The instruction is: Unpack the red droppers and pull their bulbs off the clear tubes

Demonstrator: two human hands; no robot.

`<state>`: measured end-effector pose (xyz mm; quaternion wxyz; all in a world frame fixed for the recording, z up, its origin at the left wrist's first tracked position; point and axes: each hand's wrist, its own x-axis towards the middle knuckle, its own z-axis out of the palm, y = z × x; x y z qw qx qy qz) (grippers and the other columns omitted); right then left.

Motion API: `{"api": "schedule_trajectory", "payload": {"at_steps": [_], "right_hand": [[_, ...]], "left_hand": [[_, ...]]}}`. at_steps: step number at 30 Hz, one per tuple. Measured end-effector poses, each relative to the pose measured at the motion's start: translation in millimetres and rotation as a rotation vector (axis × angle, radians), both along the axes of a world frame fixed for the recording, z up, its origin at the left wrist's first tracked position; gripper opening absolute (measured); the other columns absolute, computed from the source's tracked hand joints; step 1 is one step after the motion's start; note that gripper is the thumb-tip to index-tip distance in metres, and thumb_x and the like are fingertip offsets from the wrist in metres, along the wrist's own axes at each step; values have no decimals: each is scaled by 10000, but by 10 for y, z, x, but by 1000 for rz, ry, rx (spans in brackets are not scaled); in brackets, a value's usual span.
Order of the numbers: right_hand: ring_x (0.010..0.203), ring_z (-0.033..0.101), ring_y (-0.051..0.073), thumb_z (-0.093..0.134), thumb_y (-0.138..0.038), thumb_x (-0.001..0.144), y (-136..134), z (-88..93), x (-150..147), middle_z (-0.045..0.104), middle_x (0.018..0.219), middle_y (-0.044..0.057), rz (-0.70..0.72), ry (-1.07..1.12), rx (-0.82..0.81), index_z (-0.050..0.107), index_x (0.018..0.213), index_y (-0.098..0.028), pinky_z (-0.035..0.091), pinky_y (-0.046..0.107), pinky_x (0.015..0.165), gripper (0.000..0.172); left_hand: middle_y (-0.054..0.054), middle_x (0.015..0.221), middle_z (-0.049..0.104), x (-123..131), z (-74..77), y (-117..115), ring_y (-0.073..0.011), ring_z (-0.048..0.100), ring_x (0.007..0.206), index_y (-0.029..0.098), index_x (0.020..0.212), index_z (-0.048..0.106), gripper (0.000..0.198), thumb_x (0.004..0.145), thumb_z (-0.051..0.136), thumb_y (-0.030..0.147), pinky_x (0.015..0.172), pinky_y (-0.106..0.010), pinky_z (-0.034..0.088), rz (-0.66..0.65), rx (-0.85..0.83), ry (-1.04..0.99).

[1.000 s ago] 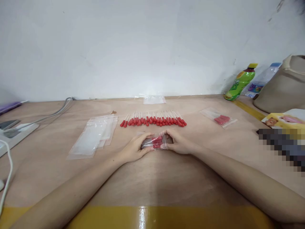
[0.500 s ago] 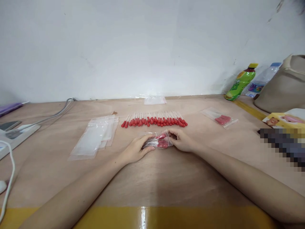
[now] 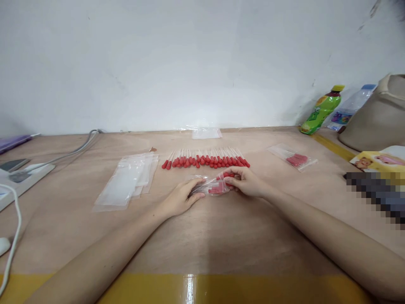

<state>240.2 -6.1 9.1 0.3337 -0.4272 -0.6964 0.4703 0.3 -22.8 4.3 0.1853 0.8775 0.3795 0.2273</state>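
Both forearms (image 3: 117,241) slanted inward over the tabletop (image 3: 177,249); the left hand (image 3: 181,197), thumb apart from its fingers, clasped the left end of a clear bag (image 3: 202,187) holding red-tipped sticks (image 3: 217,188), nearer than a row of loose sticks (image 3: 205,160); the right hand (image 3: 247,182), fingers curled, pinched red tips at the bag's right end; the green bottle (image 3: 322,110) and clear bottle (image 3: 357,100) bore lettering too small to read.

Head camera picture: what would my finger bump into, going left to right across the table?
Power strip, flat plastic bags, left hand, held bag, right hand, filled bag, green bottle.
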Motion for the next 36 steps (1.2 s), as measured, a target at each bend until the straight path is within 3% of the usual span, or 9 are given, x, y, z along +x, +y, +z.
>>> {"api": "schedule_trajectory", "payload": {"at_steps": [4, 11, 16, 19, 21, 24, 28, 32, 36], "right_hand": [[606, 596, 89, 655, -363, 698, 18, -5, 144, 631, 697, 7, 3, 155, -235, 577, 901, -141, 514, 243, 605, 311], [664, 616, 91, 706, -393, 632, 64, -63, 196, 667, 792, 41, -4, 228, -291, 626, 872, -137, 528, 256, 696, 359], [757, 631, 141, 651, -389, 690, 70, 382, 586, 674, 896, 64, -17, 28, -76, 645, 907, -163, 535, 309, 725, 313], [782, 637, 169, 649, -377, 696, 89, 627, 883, 676, 888, 72, -227, -20, 141, 648, 880, -174, 534, 322, 705, 274], [788, 637, 184, 618, -370, 727, 146, 646, 1009, 677, 879, 76, -365, -49, 284, 640, 906, -183, 531, 340, 688, 260], [833, 625, 197, 565, -333, 772, 288, 455, 1054, 670, 917, 75, -517, -124, 534, 617, 974, -190, 516, 384, 741, 253], [932, 581, 223, 462, -278, 824, 412, 68, 943, 639, 967, 86, -542, -403, 810, 627, 939, -195, 468, 411, 840, 218], [965, 563, 220, 398, -258, 844, 387, -179, 827, 609, 1019, 92, -533, -512, 857, 611, 994, -191, 451, 390, 874, 269], [932, 580, 221, 416, -279, 839, 370, -288, 766, 621, 1020, 95, -511, -554, 817, 614, 1013, -180, 461, 378, 853, 282]], "left_hand": [[-63, 1202, 544, -15, -22, 9, -202, 525, 1078, 206, 1200, 440, 379, 860, 462, 373, 909, -356, 425, 7, 6, 5], [-62, 1202, 545, -37, -16, -7, -201, 519, 1089, 208, 1200, 446, 385, 856, 468, 379, 917, -356, 425, 27, 17, 14], [-65, 1187, 555, -73, -15, -22, -208, 529, 1080, 213, 1189, 455, 373, 855, 469, 377, 908, -365, 437, 32, 26, 0], [-65, 1183, 557, -85, -23, -21, -208, 530, 1078, 212, 1187, 458, 374, 852, 472, 379, 901, -360, 444, 31, 26, -4], [-64, 1186, 556, -86, -23, -20, -206, 528, 1081, 212, 1192, 455, 379, 853, 472, 381, 904, -360, 442, 35, 21, -1], [-61, 1188, 555, -78, -16, -23, -202, 523, 1086, 210, 1193, 452, 385, 852, 474, 386, 912, -362, 435, 42, 16, 9], [-66, 1183, 557, -71, -8, -28, -206, 529, 1074, 212, 1193, 454, 378, 856, 466, 382, 902, -369, 440, 40, 18, 11], [-71, 1190, 552, -75, -19, -22, -211, 525, 1081, 214, 1197, 452, 374, 859, 458, 375, 910, -382, 434, 33, 24, 10], [-70, 1199, 546, -77, -35, -15, -210, 520, 1090, 216, 1200, 447, 377, 857, 464, 369, 929, -390, 424, 30, 23, 3]]}}
